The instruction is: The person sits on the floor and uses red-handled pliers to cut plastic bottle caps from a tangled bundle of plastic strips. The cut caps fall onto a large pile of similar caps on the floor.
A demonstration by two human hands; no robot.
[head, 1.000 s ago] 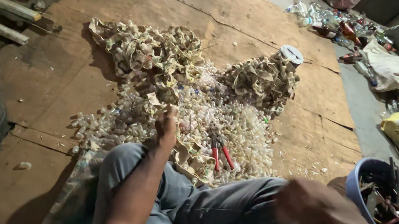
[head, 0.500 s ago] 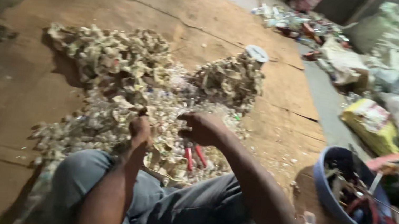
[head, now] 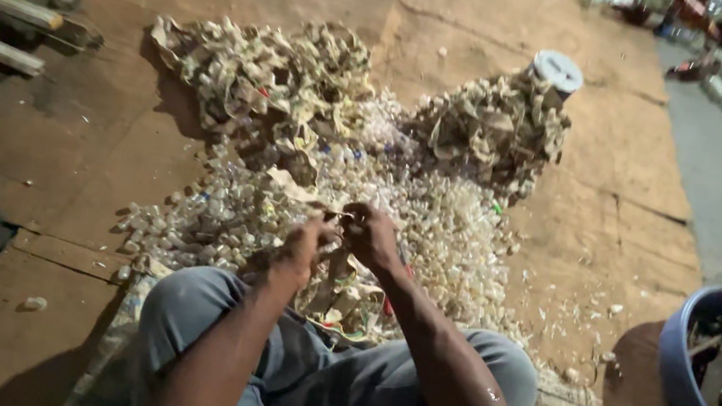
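Pale crumpled strip point(head: 341, 220) level, long axis left-right, in pinching grip of left hand point(head: 304, 247) and right hand point(head: 372, 237).

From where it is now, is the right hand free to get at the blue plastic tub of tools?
Probably yes. The right hand is pinching a small piece together with the left hand, but only bare floor lies between it and the blue plastic tub; a sideways stretch looks necessary.

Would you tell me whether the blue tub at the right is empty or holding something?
Holding something: the blue tub has dark, jumbled tools and scraps inside, some sticking up past its rim. What exactly they are cannot be told.
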